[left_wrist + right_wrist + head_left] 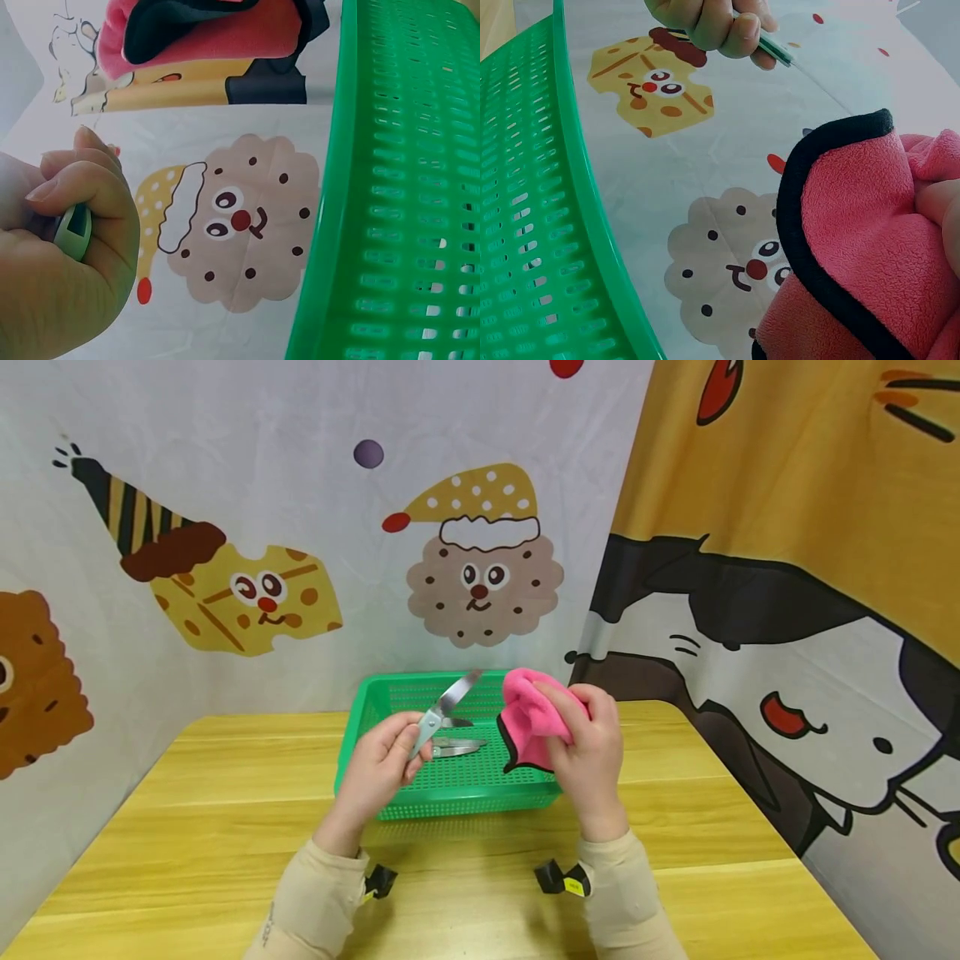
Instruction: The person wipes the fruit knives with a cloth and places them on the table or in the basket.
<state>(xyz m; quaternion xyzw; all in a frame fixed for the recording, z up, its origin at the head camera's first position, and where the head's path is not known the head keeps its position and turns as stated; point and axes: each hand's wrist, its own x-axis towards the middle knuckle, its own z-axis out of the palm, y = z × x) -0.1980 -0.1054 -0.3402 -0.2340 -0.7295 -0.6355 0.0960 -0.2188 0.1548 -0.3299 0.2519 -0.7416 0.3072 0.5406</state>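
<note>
My left hand [380, 762] grips a folding knife by its pale green handle [427, 732], the bright blade [459, 692] pointing up and to the right. In the left wrist view the fingers curl round the handle, whose hollow end [75, 231] shows. To the right, my right hand [590, 752] holds a bunched pink cloth [536, 714] with black edging. The right wrist view shows this pink fleecy cloth [862, 225] close up, apart from the knife in the head view. Both hands are raised over the green basket [465, 797].
More knives [457, 747] lie on the bottom of the basket, partly behind the left hand. The basket stands on a wooden table [247, 810] near its back edge, close to a printed curtain [292, 681]. Another curtain [750, 652] hangs on the right.
</note>
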